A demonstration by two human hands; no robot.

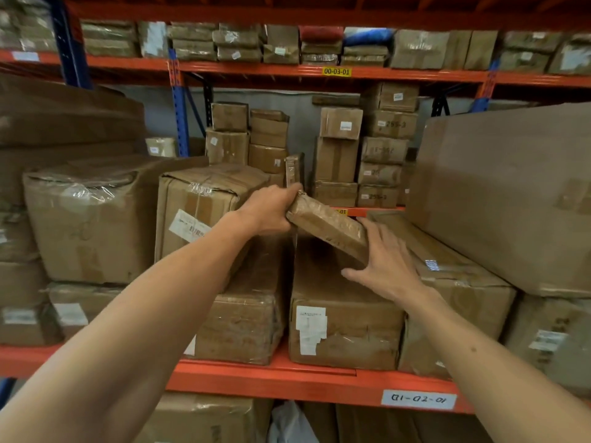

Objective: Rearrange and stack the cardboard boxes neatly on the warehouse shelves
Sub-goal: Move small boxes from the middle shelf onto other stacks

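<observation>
A small flat cardboard parcel wrapped in clear tape is tilted above the gap between two large boxes on the middle shelf. My left hand grips its upper left end. My right hand holds its lower right end, fingers spread along the edge. Below it stand a taped box on the left and a labelled box on the right. A long box lies beside my right hand.
The orange shelf beam runs along the front. Large boxes crowd the left and a very big box the right. Several small boxes are stacked on the rack behind. An upper shelf holds flat packages.
</observation>
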